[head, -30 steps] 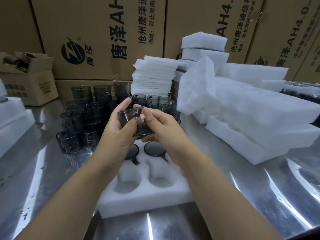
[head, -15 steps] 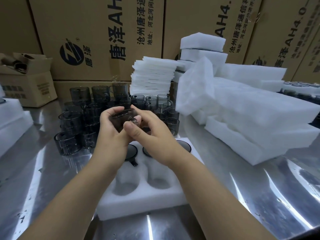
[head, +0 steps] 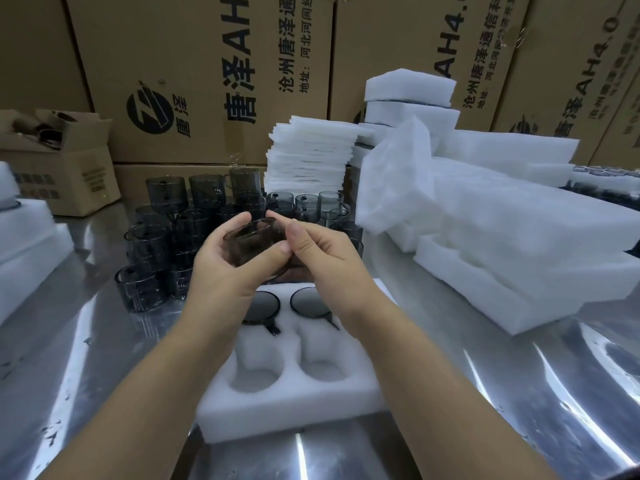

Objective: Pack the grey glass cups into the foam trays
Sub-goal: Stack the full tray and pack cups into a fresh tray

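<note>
A: Above the far end of the foam tray (head: 291,400), grey glass cup (head: 256,244) held in mid-air, tilted. Left hand (head: 225,265) cups it from below with thumb pressed across the side; right hand (head: 318,251) pinches the rim with fingertips.

B: Risk?

A: Glass looks slick and the right-hand pinch is light. If it slips, I'd guess it drops onto the two seated cups (head: 259,306) right underneath, chipping them.

B: Free pockets?

A: Two empty pockets (head: 256,375) at the near end. Handle has to line up with the slot or the cup sits crooked; forcing it could tear the foam.

B: Anything around it?

A: Loose cups (head: 149,265) crowd the surface (head: 519,393) towards its far-left, just beside the left wrist; a wide elbow swing could topple some. Foam stack (head: 485,244) sits right, well apart.
</note>
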